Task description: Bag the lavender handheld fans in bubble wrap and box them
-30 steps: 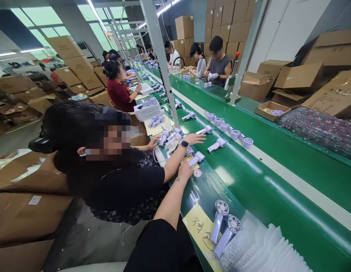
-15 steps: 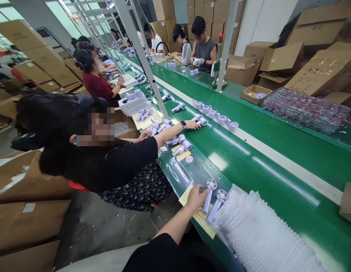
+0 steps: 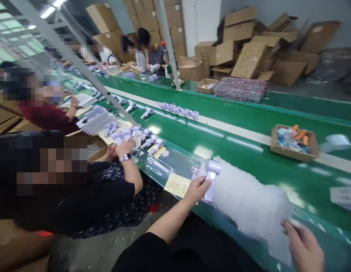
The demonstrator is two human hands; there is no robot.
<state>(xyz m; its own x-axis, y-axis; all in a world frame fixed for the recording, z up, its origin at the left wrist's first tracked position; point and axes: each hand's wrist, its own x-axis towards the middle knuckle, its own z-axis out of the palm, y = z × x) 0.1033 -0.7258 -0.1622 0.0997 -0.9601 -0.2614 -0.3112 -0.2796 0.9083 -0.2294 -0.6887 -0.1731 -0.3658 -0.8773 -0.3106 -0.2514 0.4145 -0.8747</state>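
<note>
Across the middle of our view runs the long green belt (image 3: 249, 162), with a pale strip down it. Past it, we've got a messy heap of brown boxes (image 3: 249, 56), some with flaps open. On our left sits a co-worker (image 3: 90, 204) in black, hands at a bunch of fans (image 3: 128, 132) on the glossy tabletop (image 3: 175, 164), which carries our stuff too. Right in front of us there's a big heap of white wrap (image 3: 243, 196), lying along the tabletop's belt side. A small carton (image 3: 277, 147) stuffed with blue and orange bits sits out on the belt, beyond the wrap.

Our right hand (image 3: 306, 241) is at the wrap's far right end, fingers drawn together by its edge, but it's blurry and we can't tell whether that grip has hold of it. Our left hand (image 3: 196, 189) is clenched around the handle of a lilac fan (image 3: 211, 181), round head up, just at the wrap's left end. Near that hand, a yellow sheet (image 3: 175, 183) with handwriting lies on the tabletop. Just behind the lilac one we can see another fan (image 3: 194, 172), partly hidden. Smallest of the lot is a pink disc (image 3: 165, 153), near the co-worker's fans.
</note>
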